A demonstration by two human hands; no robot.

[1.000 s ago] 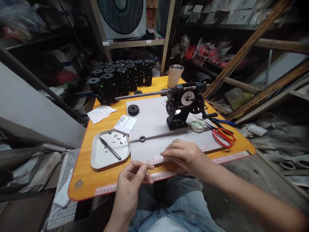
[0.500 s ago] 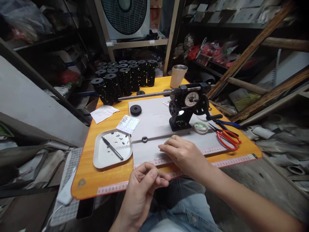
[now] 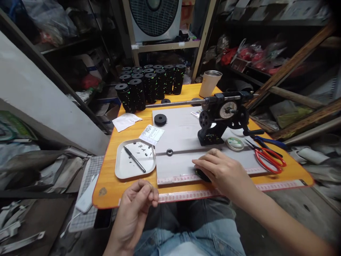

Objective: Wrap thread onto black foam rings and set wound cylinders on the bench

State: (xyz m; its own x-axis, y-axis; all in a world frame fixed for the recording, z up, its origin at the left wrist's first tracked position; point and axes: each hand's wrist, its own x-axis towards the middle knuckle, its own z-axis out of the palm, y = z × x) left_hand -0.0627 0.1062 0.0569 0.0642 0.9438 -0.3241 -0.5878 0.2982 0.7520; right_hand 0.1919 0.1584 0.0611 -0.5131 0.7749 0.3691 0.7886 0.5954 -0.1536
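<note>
My left hand (image 3: 139, 206) is held over the table's front edge, thumb pressed to the fingers. Whatever is in that pinch, if anything, is too small or hidden to make out. My right hand (image 3: 217, 169) curls from above over a dark round piece (image 3: 203, 175) near the front of the grey board (image 3: 181, 136). Its palm and fingers cover most of that piece. Left of the right hand lies a small black ring (image 3: 169, 152). Behind it stands a black hand-cranked winding machine (image 3: 214, 119) with a long threaded rod pointing left.
A white tray (image 3: 120, 170) holds a pen (image 3: 135, 160) and small dark bits. Red-handled scissors (image 3: 269, 160) and a tape roll (image 3: 234, 143) lie at right. Several black speckled cylinders (image 3: 150, 87), a cup (image 3: 210, 83) and a black disc (image 3: 160, 120) are farther back.
The view has shifted, so the table sits farther right in the picture. My left hand has moved left, away from my right hand. More of the dark round piece shows under my right hand.
</note>
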